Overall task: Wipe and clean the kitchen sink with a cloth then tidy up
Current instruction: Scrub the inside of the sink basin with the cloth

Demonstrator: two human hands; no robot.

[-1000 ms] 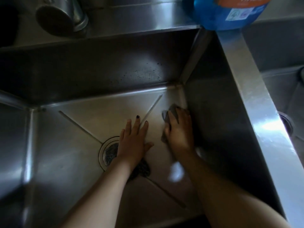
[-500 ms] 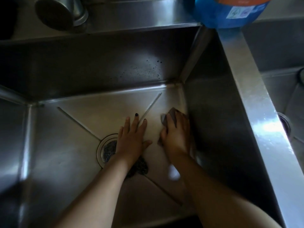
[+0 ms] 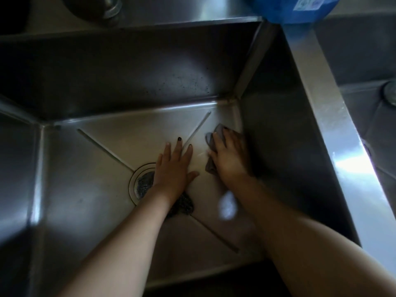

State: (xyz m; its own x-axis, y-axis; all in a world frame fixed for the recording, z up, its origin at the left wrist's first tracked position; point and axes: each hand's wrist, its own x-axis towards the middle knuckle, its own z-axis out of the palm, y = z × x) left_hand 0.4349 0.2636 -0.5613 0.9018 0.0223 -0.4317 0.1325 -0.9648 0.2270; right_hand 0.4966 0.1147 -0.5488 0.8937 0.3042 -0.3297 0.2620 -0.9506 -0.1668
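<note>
Left grip (image 3: 173,168) flat, fingers straight; right grip (image 3: 230,156) palm down, fingers extended, pressing

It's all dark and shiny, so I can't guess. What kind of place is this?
Probably a kitchen. There is a deep steel sink with a round drain, a blue bottle by its rim, and the right hand presses a grey cloth on the sink floor.

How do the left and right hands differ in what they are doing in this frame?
The left hand lies bare on the sink floor, partly over the drain; the right hand presses a grey cloth beside the right wall. Both lie palm-down.
</note>
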